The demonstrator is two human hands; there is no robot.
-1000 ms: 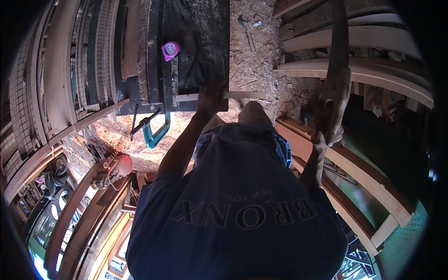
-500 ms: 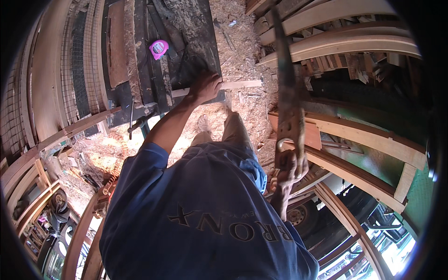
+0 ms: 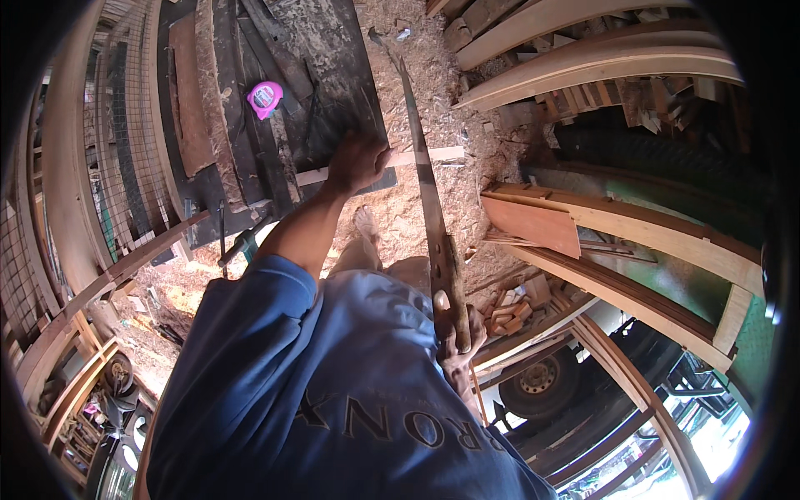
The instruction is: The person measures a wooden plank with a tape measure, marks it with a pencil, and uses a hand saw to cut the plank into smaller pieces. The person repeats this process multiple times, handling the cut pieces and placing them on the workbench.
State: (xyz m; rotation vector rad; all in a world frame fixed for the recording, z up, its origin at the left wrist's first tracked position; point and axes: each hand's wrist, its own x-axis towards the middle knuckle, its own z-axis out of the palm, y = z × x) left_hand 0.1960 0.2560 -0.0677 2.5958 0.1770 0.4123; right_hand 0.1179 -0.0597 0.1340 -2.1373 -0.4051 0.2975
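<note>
My left hand [image 3: 357, 162], fingers curled, grips a thin pale wood strip [image 3: 450, 153] at the front right corner of the dark bench [image 3: 337, 58]; part of the strip sticks out past the bench's edge. My right hand [image 3: 454, 329] is closed round the wooden handle of a long handsaw [image 3: 430, 208], whose blade points away from me and crosses over the strip just beside the bench edge; whether it touches the wood I cannot tell. A pink tape measure [image 3: 264, 98] lies on the bench among dark boards and offcuts.
A teal clamp [image 3: 245, 247] is at the bench's front edge. Timber and wire mesh [image 3: 112, 142] line the left. Stacked planks [image 3: 600, 58] and long beams [image 3: 633, 229] fill the right, above a vehicle wheel [image 3: 540, 379]. Shavings cover the floor [image 3: 475, 192].
The saw in my right hand has swung leftward from the right side and come over the strip. My left hand stays at the strip while the view has shifted and turned.
</note>
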